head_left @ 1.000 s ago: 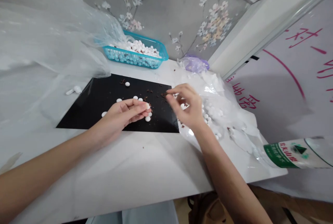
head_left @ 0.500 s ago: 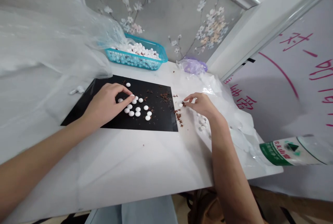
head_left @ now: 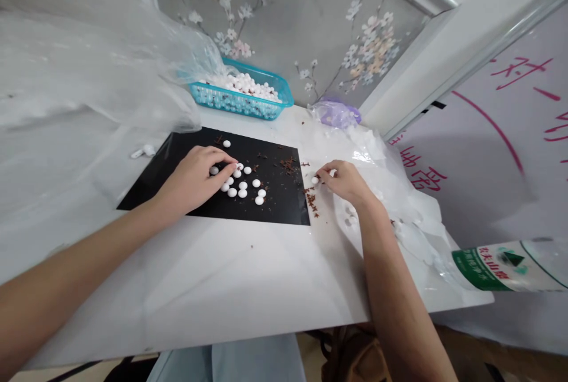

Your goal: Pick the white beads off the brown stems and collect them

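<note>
Held left hand [head_left: 194, 176] palm-down over black mat [head_left: 286, 206], fingers [head_left: 222, 157] narrow at white beads [head_left: 242, 193] on it, held right hand [head_left: 349, 181] just right of mat, fingers narrow beside another bead [head_left: 315, 180], couldn't tell either grip.

Head cam, 1 view: worn on head, looks fwd + down over near edge of table [head_left: 204, 287]. Lap [head_left: 255, 364] at btm; mat [head_left: 290, 196] L of ctr; L hand [head_left: 193, 178] + R hand [head_left: 348, 182] mid-ht, fairly near. Wide FOV: wall [head_left: 293, 21] at top, board [head_left: 497, 151] at R, obliquely.
</note>
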Available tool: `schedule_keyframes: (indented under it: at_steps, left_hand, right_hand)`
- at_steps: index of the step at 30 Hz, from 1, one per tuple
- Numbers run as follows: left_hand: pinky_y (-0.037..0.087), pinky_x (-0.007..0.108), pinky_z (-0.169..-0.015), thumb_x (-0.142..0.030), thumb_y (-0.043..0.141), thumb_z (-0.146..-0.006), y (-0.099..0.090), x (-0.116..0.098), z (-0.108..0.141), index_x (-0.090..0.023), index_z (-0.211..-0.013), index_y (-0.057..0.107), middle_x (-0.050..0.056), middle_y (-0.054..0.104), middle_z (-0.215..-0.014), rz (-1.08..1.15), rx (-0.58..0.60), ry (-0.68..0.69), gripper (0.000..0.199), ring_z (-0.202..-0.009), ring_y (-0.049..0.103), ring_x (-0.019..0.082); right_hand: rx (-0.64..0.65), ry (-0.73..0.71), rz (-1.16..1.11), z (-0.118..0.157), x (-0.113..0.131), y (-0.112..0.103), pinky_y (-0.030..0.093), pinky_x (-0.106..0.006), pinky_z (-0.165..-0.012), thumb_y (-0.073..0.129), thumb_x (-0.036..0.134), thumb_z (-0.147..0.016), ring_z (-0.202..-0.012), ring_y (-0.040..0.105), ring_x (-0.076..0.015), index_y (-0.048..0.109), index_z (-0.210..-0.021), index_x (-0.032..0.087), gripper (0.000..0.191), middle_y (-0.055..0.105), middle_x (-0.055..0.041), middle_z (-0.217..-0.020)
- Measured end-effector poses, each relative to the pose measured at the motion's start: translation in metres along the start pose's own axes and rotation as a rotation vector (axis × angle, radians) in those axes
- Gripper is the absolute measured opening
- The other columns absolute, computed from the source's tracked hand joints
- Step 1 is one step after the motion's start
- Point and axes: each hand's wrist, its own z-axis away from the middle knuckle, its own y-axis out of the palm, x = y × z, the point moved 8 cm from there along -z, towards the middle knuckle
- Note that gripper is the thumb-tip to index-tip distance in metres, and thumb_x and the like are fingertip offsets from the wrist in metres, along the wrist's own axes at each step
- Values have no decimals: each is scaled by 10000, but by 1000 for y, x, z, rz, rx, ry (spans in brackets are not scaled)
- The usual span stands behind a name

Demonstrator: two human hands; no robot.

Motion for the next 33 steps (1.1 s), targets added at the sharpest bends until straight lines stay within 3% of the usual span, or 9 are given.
schedule_keyframes:
  at_steps: [4, 12, 17, 21, 25, 28, 31, 33]
  left_hand:
    - [367, 357, -919, -434, 475, -798, 3, 4, 0, -244, -892, 699, 52, 663, -1003, -33, 23, -10, 308, -997, 516, 259]
    - [408, 333, -877, -412, 432, -820, 0, 7, -2, -194, -913, 666, 60, 655, -1027, -28, 19, -78, 333, -1002, 545, 241]
    - [432, 297, -857, -358, 393, -837, -9, 9, 1, -194, -855, 646, 27, 675, -954, 193, -119, -193, 302, -937, 588, 202]
    - [436, 278, -841, -331, 412, -839, -16, 9, 1, -193, -768, 613, 25, 683, -913, 427, -245, -205, 254, -901, 598, 176]
    - [430, 282, -750, -320, 396, -834, -33, 8, 0, -192, -736, 598, 33, 667, -845, 419, -325, -215, 258, -814, 592, 167]
    - [377, 290, -673, -416, 406, -827, -47, 0, -3, -207, -715, 586, 8, 583, -665, 44, -224, -174, 298, -713, 559, 175]
    - [299, 305, -650, -612, 458, -760, -45, 4, -4, -203, -640, 548, -3, 476, -531, -452, 31, -191, 435, -645, 521, 192]
    - [260, 302, -628, -704, 434, -720, -38, 14, -1, -197, -593, 510, 3, 461, -504, -572, 180, -236, 528, -611, 504, 196]
  right_hand:
    - [54, 7, -11, 2, 1, 2, 388, -252, -606, 527, 206, -687, -585, 499, -120, 683, -782, 171, 185, 668, -30, -775]
    - [41, 9, 11, 2, 5, 0, 348, -250, -567, 540, 249, -727, -543, 461, -112, 629, -693, 175, 121, 628, -24, -674]
    - [-33, -68, -20, 1, 11, -3, 346, -255, -574, 538, 267, -746, -566, 467, -119, 596, -696, 182, 114, 627, -22, -709]
    - [-119, -93, -109, 0, 10, -8, 366, -264, -576, 514, 285, -780, -539, 470, -112, 576, -764, 186, 118, 637, -28, -772]
    - [-128, -152, -200, 1, 18, -7, 366, -259, -533, 495, 298, -798, -475, 454, -98, 550, -782, 185, 126, 615, -24, -743]
    - [-172, -215, -233, 4, 32, -6, 379, -252, -539, 495, 282, -796, -486, 474, -98, 542, -774, 181, 113, 603, -22, -726]
    - [-162, -285, -283, 8, 50, -1, 381, -239, -536, 497, 251, -795, -487, 480, -87, 545, -798, 179, 86, 610, -17, -747]
    - [-132, -324, -305, 12, 62, 4, 384, -233, -538, 503, 228, -790, -480, 466, -78, 549, -820, 182, 72, 617, -10, -768]
